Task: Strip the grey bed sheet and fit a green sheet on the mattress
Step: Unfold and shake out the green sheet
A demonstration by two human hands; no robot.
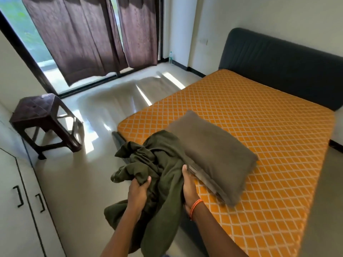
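The green sheet (pixel 159 175) was a crumpled bundle held over the near corner of the bed, part of it hanging down past the edge toward the floor. The left hand (pixel 138 191) gripped a bunched fold with its fingers curled round the cloth; the right hand (pixel 189 188) pressed along the sheet's right side, and whether its fingers pinched the cloth I could not tell, since they were hidden behind it. The mattress (pixel 259 136) lay bare — orange with a white diamond pattern — so the grey sheet seemed already off and out of view.

The step in hand looked like opening the bundle, and doing it well probably meant finding a hem or corner first rather than shaking the whole lump. A brown pillow (pixel 213 154) lay on the near part of the mattress, touching the sheet; it would likely need moving aside, or the cloth would catch on it. Once a corner was found, spreading toward the dark headboard (pixel 278 67) would keep the sheet square. Beyond the bed stood a brown stool (pixel 40 115) near the curtains (pixel 83 38) — well apart, no hindrance
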